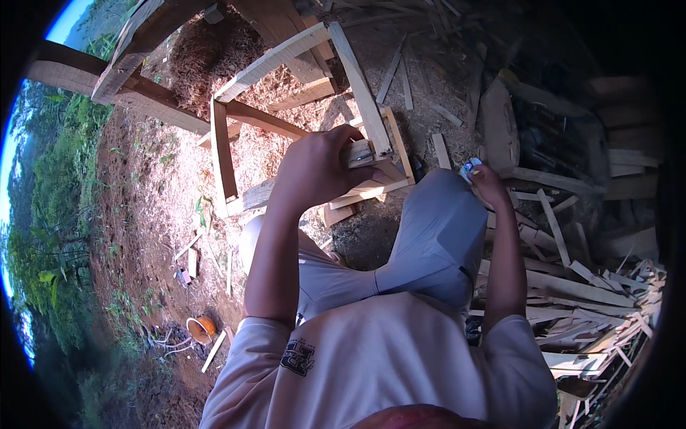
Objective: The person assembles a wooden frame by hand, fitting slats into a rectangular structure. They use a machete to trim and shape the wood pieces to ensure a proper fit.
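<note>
A light wooden frame [271, 58] of joined bars stands in front of my knees. My left hand [325, 168] is closed round a short wooden bar end [359, 152] at the frame's near right corner, thumb below and fingers over the top. A small shiny spot shows on that bar end, too small to name. Off to the right, beside my right knee, my right hand [491, 187] pinches a small crumpled blue-and-white packet [470, 168]. What the packet contains is hidden.
Wood shavings [207, 53] cover the ground around the frame. Heavy timber beams [136, 100] stand at the far left. Scrap wood strips [586, 286] are heaped at the right. An orange bowl-shaped container [201, 329] lies on the soil at the left.
</note>
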{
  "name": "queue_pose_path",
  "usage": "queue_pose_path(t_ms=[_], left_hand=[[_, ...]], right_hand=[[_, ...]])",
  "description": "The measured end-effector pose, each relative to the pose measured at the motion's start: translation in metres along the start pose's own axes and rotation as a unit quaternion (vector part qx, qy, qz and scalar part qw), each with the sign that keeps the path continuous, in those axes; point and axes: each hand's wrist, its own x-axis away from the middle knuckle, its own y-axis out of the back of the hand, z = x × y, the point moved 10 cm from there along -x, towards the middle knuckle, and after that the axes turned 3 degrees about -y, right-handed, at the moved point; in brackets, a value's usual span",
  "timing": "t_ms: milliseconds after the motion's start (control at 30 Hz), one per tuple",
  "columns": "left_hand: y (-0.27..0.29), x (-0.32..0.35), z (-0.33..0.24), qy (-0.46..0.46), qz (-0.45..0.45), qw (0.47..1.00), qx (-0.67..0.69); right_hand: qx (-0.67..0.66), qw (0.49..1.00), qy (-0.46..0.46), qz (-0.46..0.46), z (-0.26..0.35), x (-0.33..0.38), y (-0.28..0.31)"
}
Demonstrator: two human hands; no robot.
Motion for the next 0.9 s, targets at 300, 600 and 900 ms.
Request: queue_pose_path(t_ms=[300, 600, 900], left_hand=[[0.002, 0.002, 0.013, 0.012, -0.04, 0.999, -0.026], [0.006, 0.007, 0.009, -0.004, -0.06, 0.998, -0.034], [0.007, 0.008, 0.008, -0.007, -0.067, 0.997, -0.039]], right_hand=[[-0.163, 0.907, 0.387, 0.008, 0.354, 0.226, -0.035], [0.023, 0.912, 0.395, -0.109, 0.368, 0.229, -0.03], [-0.018, 0.921, 0.371, -0.114, 0.364, 0.216, -0.016]])
